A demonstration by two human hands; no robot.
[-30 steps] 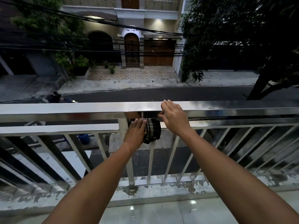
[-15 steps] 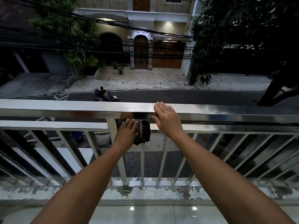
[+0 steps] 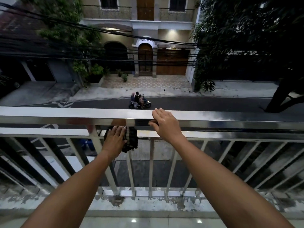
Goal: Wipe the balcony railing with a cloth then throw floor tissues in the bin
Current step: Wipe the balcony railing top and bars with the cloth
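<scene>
A shiny steel balcony railing runs across the view, with a second lower bar and slanted balusters beneath. My left hand presses a dark checked cloth against the lower bar beside a post. My right hand rests on the top rail, fingers over its far edge and thumb under it. No tissues or bin are in view.
A worn concrete kerb holds the baluster feet, with glossy floor tiles in front of it. Below, a motorbike carrying people passes on the street. Cables and trees hang beyond the rail.
The view has tilted up and shifted. My left hand with the cloth has slid left along the lower bar, closer to the post. The motorbike has ridden to the right.
</scene>
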